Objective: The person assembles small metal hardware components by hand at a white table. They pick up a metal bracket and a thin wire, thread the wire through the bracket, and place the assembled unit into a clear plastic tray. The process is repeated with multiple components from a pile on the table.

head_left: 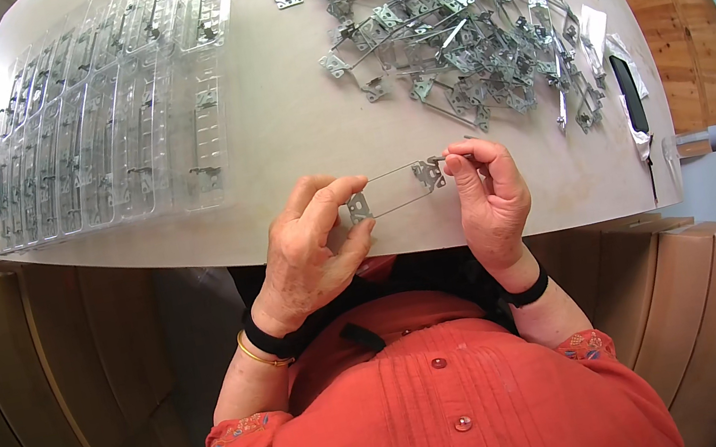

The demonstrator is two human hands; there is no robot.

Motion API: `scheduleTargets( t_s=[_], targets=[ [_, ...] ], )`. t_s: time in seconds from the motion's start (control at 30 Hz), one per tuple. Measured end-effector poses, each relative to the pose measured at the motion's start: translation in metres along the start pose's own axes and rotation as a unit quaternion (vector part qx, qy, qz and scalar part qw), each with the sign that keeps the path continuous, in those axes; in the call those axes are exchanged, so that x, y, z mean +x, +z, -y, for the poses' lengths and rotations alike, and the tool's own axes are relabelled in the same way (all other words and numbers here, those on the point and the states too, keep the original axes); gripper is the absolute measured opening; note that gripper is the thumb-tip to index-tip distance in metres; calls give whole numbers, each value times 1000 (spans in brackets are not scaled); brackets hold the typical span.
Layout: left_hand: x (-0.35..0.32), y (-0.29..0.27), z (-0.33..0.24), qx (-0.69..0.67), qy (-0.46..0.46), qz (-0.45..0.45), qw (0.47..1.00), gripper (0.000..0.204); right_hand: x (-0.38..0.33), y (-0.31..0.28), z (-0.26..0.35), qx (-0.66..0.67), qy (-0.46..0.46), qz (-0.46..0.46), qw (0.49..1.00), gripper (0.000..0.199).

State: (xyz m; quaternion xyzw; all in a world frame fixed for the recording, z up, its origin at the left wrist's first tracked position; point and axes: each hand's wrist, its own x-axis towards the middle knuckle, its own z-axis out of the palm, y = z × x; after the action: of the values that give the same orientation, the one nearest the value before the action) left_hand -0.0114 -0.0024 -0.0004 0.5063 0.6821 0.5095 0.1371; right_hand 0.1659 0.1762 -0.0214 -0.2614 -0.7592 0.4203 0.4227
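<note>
Between my hands, above the table's near edge, is a metal bracket assembly (428,176): two small grey stamped plates joined by two thin parallel wires. My left hand (302,245) grips its left plate between thumb and fingers. At the other plate, my right hand (493,195) pinches a small dark rod-like piece with thumb and forefinger; my fingertips partly hide it, and I cannot tell whether it is fixed to the bracket. Farther off lies a large tangled pile of similar metal brackets (457,24).
Clear plastic blister trays (215,143) holding metal parts cover the left of the pale table (281,112). A black flat object (629,94) and white wrappers (594,29) lie at the right edge. Cardboard boxes (6,372) stand below left, more boxes (714,285) below right.
</note>
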Motion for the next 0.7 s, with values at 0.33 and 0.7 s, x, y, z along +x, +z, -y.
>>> scheduleTargets(
  t_s=[0.33,0.7],
  targets=[
    [1,0,0,-2,5,1,1000,51,0,-1,0,10,16,1,1000,13],
    [0,0,2,-4,4,7,1000,50,1,-1,1,-4,-6,4,1000,13]
  ],
)
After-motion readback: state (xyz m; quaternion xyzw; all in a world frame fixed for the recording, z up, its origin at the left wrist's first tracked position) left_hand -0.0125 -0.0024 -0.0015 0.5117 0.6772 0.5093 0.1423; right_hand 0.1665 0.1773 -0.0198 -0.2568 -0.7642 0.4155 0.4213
